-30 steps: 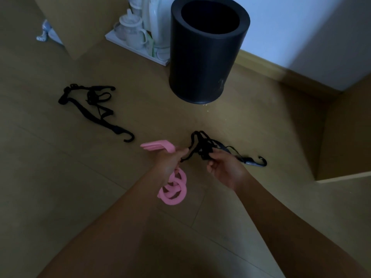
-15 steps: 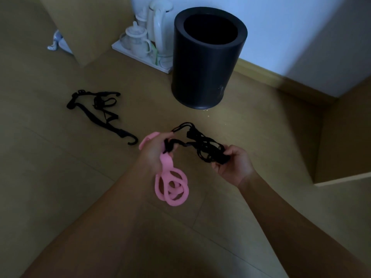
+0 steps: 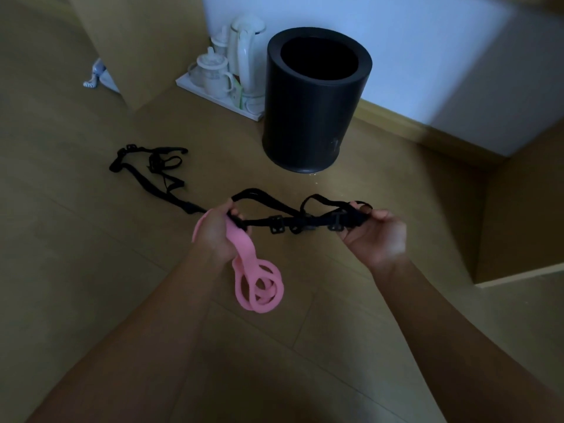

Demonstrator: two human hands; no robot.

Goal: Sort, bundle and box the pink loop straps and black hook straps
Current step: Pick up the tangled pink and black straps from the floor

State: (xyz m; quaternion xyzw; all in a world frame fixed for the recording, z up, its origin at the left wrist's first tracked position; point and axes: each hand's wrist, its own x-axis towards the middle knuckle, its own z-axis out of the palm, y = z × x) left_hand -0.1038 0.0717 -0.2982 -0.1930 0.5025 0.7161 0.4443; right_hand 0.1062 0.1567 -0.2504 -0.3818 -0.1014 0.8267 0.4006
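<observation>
1. Landmark: black cylindrical bin (image 3: 314,99), upright on the wooden floor (image 3: 76,270), its mouth open at the top.
2. Left hand (image 3: 218,236): in front of the bin and slightly to its left in view, raised off the floor. Fingers are curled tight round the pink loop straps (image 3: 259,285) and also round one end of a black hook strap (image 3: 293,222).
3. Pink loop straps: the upper part passes through the left fist. The lower part hangs below it as several overlapping rings, clear of the floor.
4. Right hand (image 3: 377,236): in front of the bin, slightly to its right. Fingers and thumb pinch the other end of the same black hook strap, palm turned up.
5. Black hook strap: stretched nearly level between the two hands, in front of the bin. Small buckles show along its run, and two slack loops arch above the taut line.
6. Second black strap (image 3: 152,172): lies tangled on the floor to the bin's left, untouched. One end runs toward the left hand; whether it reaches it, I cannot tell.
7. White tray (image 3: 195,87) with white kettle (image 3: 244,56) and cups: just left of and behind the bin, against the wall.
</observation>
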